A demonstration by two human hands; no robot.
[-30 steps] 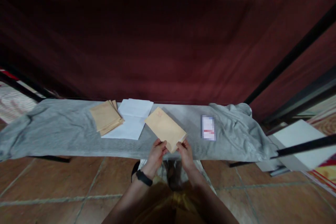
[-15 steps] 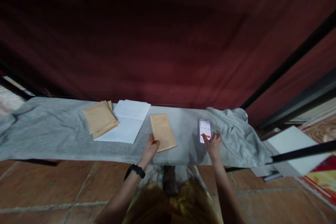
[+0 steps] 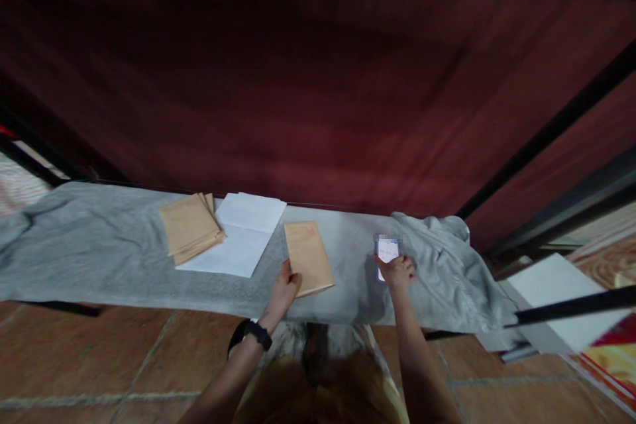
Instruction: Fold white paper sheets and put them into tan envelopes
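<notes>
A brown paper envelope (image 3: 309, 255) lies upright in front of me on the grey cloth. My left hand (image 3: 286, 283), with a black watch on the wrist, pinches its lower left edge between thumb and fingers. To the right is a smartphone (image 3: 388, 248) with a lit screen, face up. My right hand (image 3: 396, 271) is closed across its lower part: the thumb reaches the left edge and the curled fingers are at the right side. The lower screen is partly covered by this hand.
Left of the envelope, several brown envelopes (image 3: 191, 225) overlap some white paper sheets (image 3: 248, 235). The grey cloth (image 3: 109, 245) covers the narrow surface and bunches up at right. A dark red curtain (image 3: 318, 119) hangs behind. A white panel (image 3: 556, 285) stands at lower right.
My right thumb has shifted from the phone's screen to its left edge, and the hand covers more of the phone. The left hand keeps its pinch on the envelope. The view has tilted slightly.
</notes>
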